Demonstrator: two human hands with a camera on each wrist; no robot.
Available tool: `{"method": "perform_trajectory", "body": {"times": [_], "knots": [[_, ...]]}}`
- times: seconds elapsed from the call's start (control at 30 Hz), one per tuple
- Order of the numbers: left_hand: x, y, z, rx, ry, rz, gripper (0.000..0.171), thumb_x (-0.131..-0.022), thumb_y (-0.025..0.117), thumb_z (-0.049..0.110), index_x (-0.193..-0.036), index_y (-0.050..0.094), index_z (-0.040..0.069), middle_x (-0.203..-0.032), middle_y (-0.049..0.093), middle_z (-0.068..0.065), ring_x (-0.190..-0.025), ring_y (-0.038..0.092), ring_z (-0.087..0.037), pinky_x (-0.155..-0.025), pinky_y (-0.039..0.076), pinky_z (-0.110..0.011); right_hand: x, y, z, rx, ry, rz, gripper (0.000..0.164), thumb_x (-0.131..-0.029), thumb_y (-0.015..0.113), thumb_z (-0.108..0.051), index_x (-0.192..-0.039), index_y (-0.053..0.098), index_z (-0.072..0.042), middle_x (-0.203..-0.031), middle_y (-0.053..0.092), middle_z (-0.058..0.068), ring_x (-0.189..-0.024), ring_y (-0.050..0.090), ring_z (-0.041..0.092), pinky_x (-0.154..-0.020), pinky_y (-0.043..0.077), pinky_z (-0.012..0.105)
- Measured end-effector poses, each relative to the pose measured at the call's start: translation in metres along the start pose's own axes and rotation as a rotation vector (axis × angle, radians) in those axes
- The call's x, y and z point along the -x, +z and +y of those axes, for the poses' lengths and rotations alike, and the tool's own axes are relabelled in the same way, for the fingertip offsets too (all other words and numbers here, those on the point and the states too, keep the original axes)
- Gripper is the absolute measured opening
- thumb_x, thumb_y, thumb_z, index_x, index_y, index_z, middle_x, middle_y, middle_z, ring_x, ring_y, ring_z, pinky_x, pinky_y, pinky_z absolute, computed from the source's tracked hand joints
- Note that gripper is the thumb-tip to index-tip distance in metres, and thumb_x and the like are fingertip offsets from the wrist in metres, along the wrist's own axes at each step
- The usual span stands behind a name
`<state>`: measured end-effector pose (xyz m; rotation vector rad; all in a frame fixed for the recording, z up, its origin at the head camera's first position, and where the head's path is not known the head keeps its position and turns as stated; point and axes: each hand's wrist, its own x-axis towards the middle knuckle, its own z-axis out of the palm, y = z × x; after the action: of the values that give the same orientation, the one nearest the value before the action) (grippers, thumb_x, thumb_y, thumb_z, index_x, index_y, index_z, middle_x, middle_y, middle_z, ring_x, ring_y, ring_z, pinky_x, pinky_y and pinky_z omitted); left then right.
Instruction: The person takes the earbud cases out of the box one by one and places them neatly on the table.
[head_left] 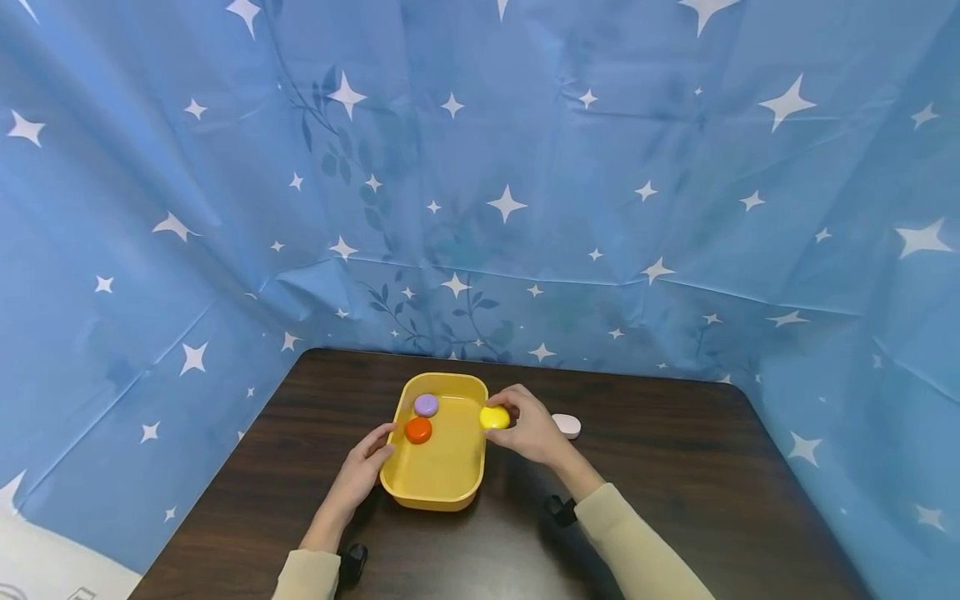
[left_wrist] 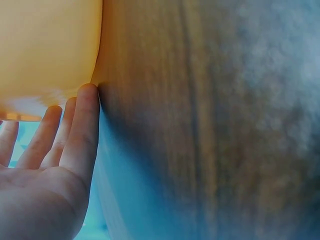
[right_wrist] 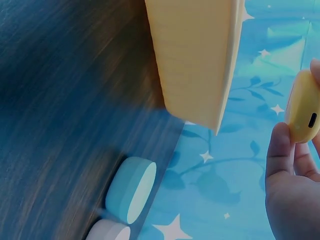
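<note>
My right hand (head_left: 528, 427) pinches a smooth yellow puck-like disc (head_left: 494, 417) between fingers and thumb, above the right rim of a yellow rectangular tray (head_left: 442, 498). A small dark slot shows on the side of the disc in the right wrist view. Inside the tray, along its left side, lie a purple disc (head_left: 426, 405) and an orange-red disc (head_left: 418, 430). At the tray's left wall is my left hand (head_left: 356, 473); in the left wrist view its straight fingers (left_wrist: 80, 130) reach the outside of the wall.
Right of the tray, a pale pinkish-white disc (head_left: 567, 426) lies on the dark wooden table (head_left: 675, 467). Beside it in the right wrist view sits a light blue disc (right_wrist: 131, 190), hidden behind my right hand in the head view. A blue star-patterned curtain (head_left: 510, 250) stands behind the table.
</note>
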<state>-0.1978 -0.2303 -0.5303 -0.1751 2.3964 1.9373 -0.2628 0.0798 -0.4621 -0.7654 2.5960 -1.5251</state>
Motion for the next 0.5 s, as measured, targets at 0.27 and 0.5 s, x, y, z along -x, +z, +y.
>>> {"method": "perform_trajectory", "body": {"times": [0.27, 0.5], "knots": [[-0.001, -0.001, -0.001, -0.004, -0.024, 0.006, 0.044, -0.107, 0.05, 0.017, -0.15, 0.048, 0.014, -0.152, 0.046, -0.021, -0.131, 0.051, -0.038, -0.097, 0.053, -0.047, 0.004, -0.004, 0.006, 0.005, 0.018, 0.01, 0.039, -0.081, 0.085, -0.015, -0.117, 0.07, -0.01, -0.116, 0.057, 0.001, -0.098, 0.057, 0.021, -0.09, 0.055, 0.04], [-0.002, 0.0, -0.001, 0.003, -0.018, 0.007, 0.043, -0.107, 0.05, 0.017, -0.151, 0.048, 0.013, -0.152, 0.046, -0.022, -0.131, 0.051, -0.039, -0.097, 0.053, -0.047, 0.01, -0.006, 0.013, 0.006, 0.014, 0.013, 0.04, -0.082, 0.085, -0.014, -0.118, 0.07, -0.008, -0.118, 0.057, 0.004, -0.1, 0.056, 0.021, -0.093, 0.052, 0.053]]}}
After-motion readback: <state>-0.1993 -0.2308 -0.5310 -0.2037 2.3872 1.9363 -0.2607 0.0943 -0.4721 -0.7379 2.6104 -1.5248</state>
